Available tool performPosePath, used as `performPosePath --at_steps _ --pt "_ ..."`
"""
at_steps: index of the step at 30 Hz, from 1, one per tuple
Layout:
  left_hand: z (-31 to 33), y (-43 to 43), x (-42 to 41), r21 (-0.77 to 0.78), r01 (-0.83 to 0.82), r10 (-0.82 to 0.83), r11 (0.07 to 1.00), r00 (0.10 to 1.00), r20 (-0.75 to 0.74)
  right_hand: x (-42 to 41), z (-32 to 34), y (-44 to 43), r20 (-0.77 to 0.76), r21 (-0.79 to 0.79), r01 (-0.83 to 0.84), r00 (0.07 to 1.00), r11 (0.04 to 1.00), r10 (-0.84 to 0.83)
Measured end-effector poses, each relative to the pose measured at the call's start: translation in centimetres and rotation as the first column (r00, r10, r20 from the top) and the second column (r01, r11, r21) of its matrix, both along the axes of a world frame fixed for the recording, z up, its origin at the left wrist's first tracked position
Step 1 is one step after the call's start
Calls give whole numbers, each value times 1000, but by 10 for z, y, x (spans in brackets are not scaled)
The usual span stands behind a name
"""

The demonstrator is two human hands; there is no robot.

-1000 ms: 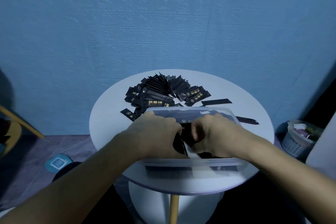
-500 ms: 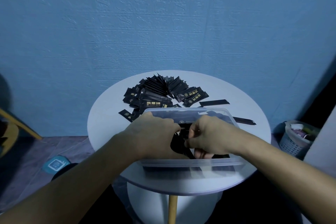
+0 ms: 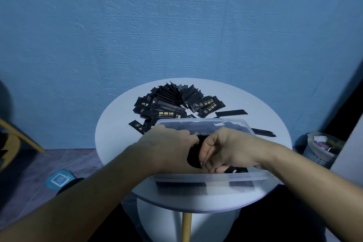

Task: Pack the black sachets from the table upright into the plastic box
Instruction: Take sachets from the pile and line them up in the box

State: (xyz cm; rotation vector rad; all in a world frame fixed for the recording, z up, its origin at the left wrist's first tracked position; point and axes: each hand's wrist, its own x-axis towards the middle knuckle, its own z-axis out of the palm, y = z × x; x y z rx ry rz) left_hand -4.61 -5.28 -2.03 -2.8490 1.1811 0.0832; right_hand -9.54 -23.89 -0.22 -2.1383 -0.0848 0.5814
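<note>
A: Left edge first. What is logged beyond the left hand [image 3: 167, 149]?
B: Well to its left, a wooden chair [image 3: 21, 135] is seen at the frame edge. A blue object [image 3: 59, 179] is noted on the floor, below and left of that forearm. A round white table [image 3: 117, 137] is recorded under both hands.

A: Unpacked stock?
B: A pile of sachets [image 3: 172, 102] is logged on the table just beyond the left hand's knuckles, fanned and overlapping. Gold print is seen on some.

A: State of the left hand?
B: It is lowered into the plastic box [image 3: 216, 178]. Its fingers are curled down over a bundle of sachets [image 3: 193, 155]; the fingertips are hidden.

A: Where is the bundle placed?
B: It is held between the two hands, inside the box, close to the near wall. Whether it stands fully upright cannot be told.

A: Right hand?
B: The right hand [image 3: 227, 149] is noted just beside the left. Its thumb and curled fingers are closed narrowly on the bundle's right side. Packed sachets [image 3: 180, 184] are seen through the box wall below both hands.

A: Farther right?
B: Two loose sachets [image 3: 231, 112] are recorded flat on the table, beyond and right of the right hand, apart from the pile. A basket [image 3: 322, 149] is seen on the floor, well right of that wrist.
</note>
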Motion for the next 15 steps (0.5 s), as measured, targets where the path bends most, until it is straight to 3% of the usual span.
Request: performPosePath --at_steps 2,4,8,11,15 --pt "-5 -1 2 -20 20 -19 1000 999 32 0 1 -1 20 -49 -15 1000 999 16" --pt "-6 -1 5 -10 9 -9 1000 1000 5 1 2 -1 91 -193 -25 995 981 43" --pt "-8 -2 5 -15 1 -1 1000 1000 -15 2 3 -2 420 -626 144 890 766 176" --pt "-9 -2 6 -14 6 -7 1000 1000 -15 -1 -1 -3 486 -675 183 839 715 244" --pt "-11 -3 7 -2 20 -20 1000 999 32 -4 -2 -3 463 -679 159 851 717 250"
